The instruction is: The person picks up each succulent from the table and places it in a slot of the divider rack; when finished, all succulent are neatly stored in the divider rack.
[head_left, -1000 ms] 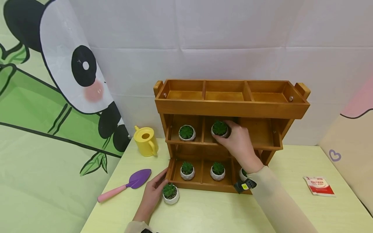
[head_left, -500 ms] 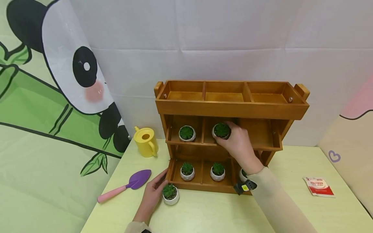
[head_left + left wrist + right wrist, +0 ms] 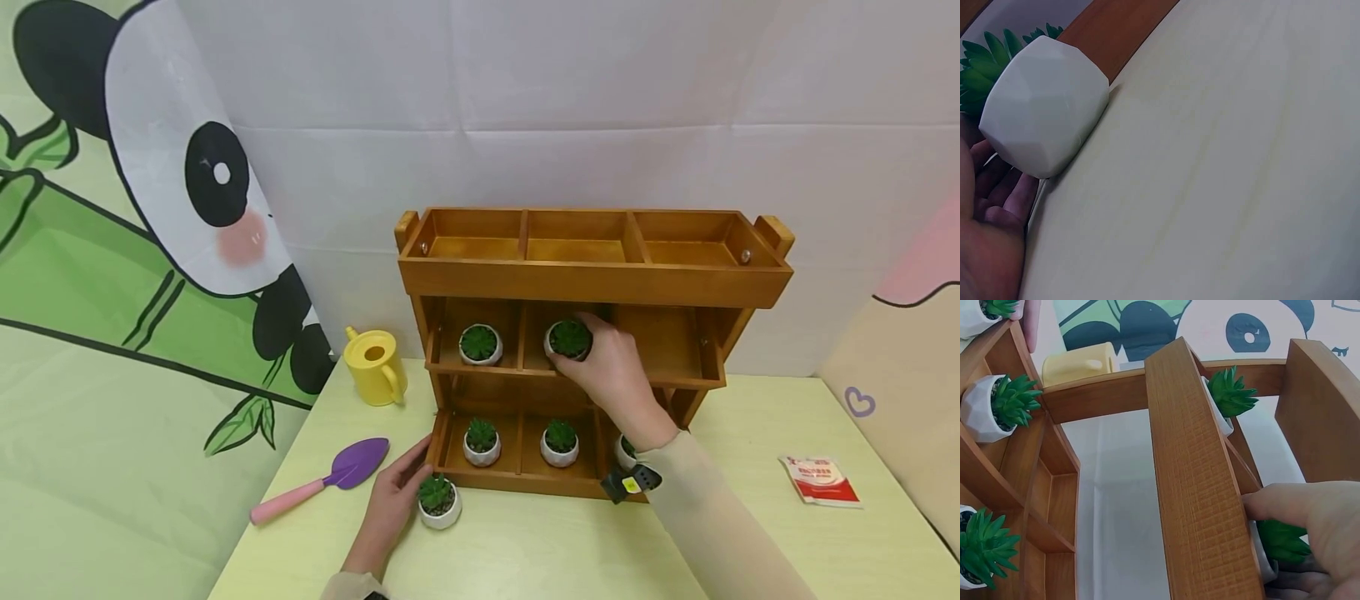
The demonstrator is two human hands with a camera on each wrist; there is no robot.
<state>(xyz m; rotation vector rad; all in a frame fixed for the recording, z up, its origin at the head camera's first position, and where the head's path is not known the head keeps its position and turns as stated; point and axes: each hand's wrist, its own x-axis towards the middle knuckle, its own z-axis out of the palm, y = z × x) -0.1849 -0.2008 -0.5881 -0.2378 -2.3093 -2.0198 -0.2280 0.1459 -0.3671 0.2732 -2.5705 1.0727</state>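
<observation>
My right hand [image 3: 611,362] pinches a small potted succulent [image 3: 570,338] between thumb and fingers, in the middle compartment of the shelf's middle tier. In the right wrist view the thumb [image 3: 1279,505] crosses its white pot, partly hidden behind the tier's front board. My left hand [image 3: 392,500] lies by the left end of the brown wooden shelf [image 3: 596,282], fingers extended. Beside its thumb, another potted succulent [image 3: 440,502] stands on the table. In the left wrist view this white faceted pot [image 3: 1047,106] hides part of the left fingers; whether they touch it is unclear.
One succulent [image 3: 481,344] sits in the middle tier's left compartment. The bottom tier holds succulents [image 3: 559,442], one partly behind my right forearm. A yellow watering can [image 3: 375,367] and purple trowel [image 3: 356,463] lie left. A red-and-white packet [image 3: 820,481] lies right.
The right hand and its succulent have shifted very slightly right and down within the middle compartment. The left hand and the succulent on the table stay where they were.
</observation>
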